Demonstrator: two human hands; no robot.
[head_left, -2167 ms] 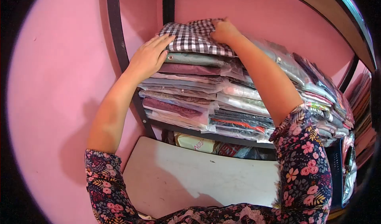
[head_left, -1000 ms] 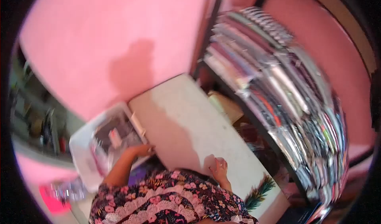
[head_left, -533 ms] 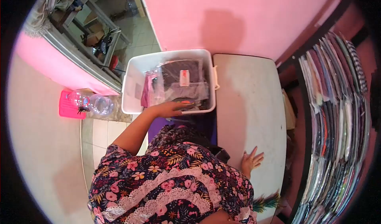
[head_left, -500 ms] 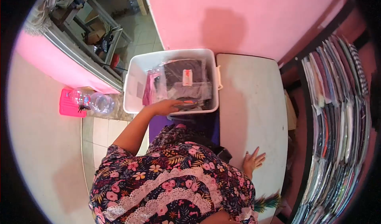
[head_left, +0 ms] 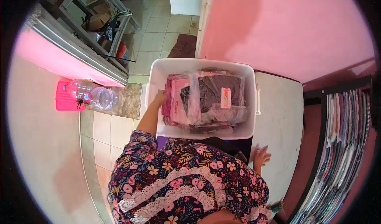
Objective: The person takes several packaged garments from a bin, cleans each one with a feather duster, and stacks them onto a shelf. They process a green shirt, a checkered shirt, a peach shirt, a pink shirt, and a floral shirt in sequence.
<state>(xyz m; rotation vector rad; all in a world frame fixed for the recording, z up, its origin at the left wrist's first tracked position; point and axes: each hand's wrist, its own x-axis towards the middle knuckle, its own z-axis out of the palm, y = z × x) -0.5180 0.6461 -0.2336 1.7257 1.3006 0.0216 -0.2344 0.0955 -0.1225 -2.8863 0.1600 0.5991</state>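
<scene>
A white plastic bin stands in front of me, with clear plastic-wrapped packets of folded cloth inside. On the right of the pile is a dark packet with a white and red label. To its left lie a pink packet and a magenta packet. My left hand reaches inside the bin's left side, at the edge of the magenta packet; its fingers are mostly hidden. My right hand rests on the pale tabletop, fingers apart, holding nothing.
Hanging or stacked wrapped garments fill a black rack at the right. A pink wall rises behind the bin. Clear plastic bottles lie by a pink basket on the left. A doorway opens at the upper left onto a tiled floor.
My left hand has gone from the bin's near edge to its left inner side. The view has shifted, so the bin appears farther right. My right hand stays on the tabletop.
</scene>
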